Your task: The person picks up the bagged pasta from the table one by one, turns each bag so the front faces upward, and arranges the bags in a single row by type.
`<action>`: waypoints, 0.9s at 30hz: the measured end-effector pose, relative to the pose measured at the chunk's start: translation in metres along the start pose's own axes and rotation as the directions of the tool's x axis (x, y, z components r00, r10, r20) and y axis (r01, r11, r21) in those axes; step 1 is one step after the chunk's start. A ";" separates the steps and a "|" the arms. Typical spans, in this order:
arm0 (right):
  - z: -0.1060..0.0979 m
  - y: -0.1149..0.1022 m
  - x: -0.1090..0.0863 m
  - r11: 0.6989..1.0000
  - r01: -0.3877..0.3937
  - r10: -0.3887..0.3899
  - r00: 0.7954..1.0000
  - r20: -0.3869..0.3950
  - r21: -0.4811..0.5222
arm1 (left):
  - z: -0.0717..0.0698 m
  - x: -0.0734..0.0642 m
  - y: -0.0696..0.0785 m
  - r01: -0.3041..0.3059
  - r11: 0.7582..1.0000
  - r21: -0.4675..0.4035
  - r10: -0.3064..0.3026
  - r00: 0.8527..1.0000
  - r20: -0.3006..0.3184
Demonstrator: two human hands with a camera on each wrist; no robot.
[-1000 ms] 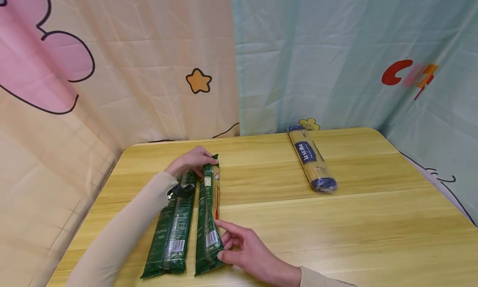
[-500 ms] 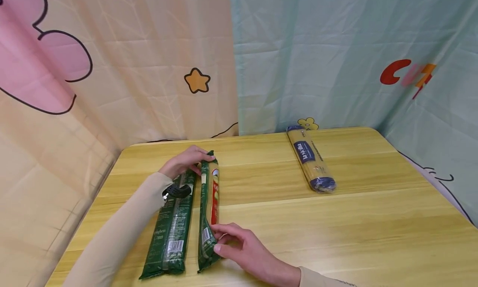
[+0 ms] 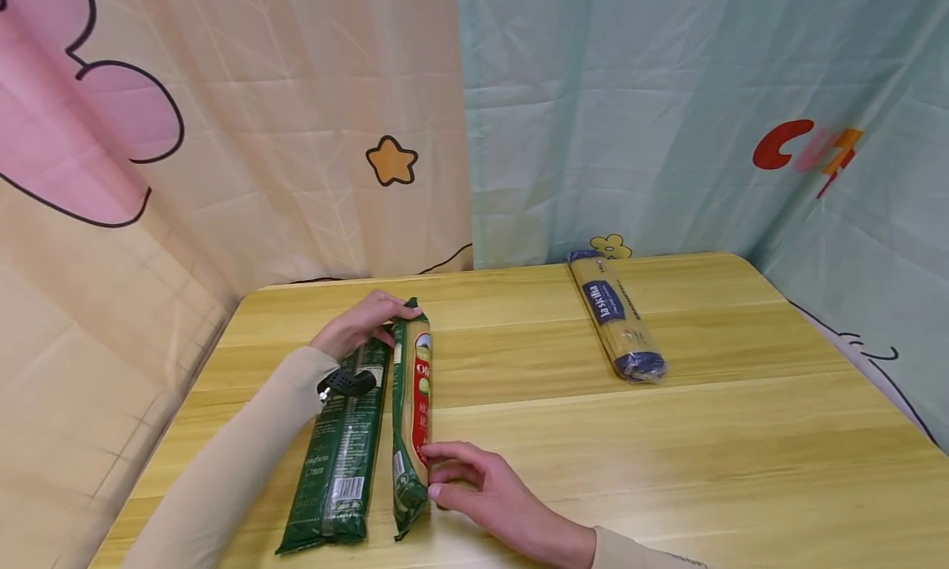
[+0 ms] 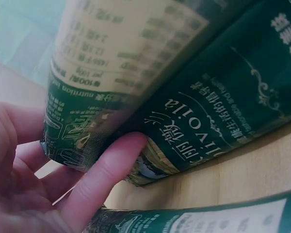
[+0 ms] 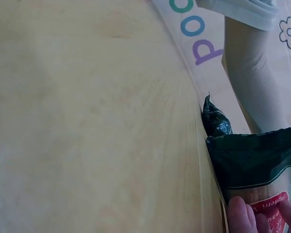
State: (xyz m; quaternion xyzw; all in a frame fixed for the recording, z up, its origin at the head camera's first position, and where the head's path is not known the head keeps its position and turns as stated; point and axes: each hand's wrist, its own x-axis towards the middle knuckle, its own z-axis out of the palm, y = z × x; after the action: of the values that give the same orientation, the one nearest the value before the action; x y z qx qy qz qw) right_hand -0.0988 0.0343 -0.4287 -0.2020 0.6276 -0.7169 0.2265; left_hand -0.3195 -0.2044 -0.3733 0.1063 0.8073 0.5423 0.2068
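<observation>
Turned further since the earlier frame, the green packet (image 3: 400,412) now shows more of its red label (image 3: 422,412), with pale yellow pasta (image 3: 409,363) visible inside. It is between the hands at the left of the worktop (image 3: 704,445): the left hand (image 3: 366,319) pinches its far end, while the right hand (image 3: 482,491) holds the near end's right side with thumb and fingers. Just left lies a second green packet (image 3: 343,458), barcode up. Well apart to the right, a blue-ended packet (image 3: 617,322) holds yellow pasta.
</observation>
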 end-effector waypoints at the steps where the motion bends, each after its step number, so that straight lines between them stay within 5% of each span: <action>1: 0.000 0.000 0.000 1.000 0.003 -0.003 1.000 0.003 0.007 | 0.000 0.000 0.000 0.006 1.000 -0.012 -0.006 1.000 -0.012; 6: -0.001 0.001 0.001 1.000 0.009 -0.009 1.000 0.004 0.022 | 0.001 0.000 -0.002 0.052 0.995 -0.081 -0.058 0.996 -0.070; 13: -0.002 0.000 0.004 0.999 -0.031 0.032 0.999 -0.012 0.025 | -0.001 0.002 -0.007 0.058 0.983 -0.173 -0.072 0.994 -0.078; 27: -0.003 0.001 0.003 1.000 0.026 -0.025 0.999 0.044 -0.012 | -0.002 0.001 -0.008 0.057 0.976 -0.212 -0.074 0.995 -0.073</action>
State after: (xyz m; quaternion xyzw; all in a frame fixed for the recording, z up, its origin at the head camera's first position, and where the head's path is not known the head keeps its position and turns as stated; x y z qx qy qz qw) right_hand -0.1024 0.0349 -0.4306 -0.2273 0.6243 -0.7111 0.2298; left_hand -0.3209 -0.2088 -0.3803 0.0353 0.7564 0.6211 0.2022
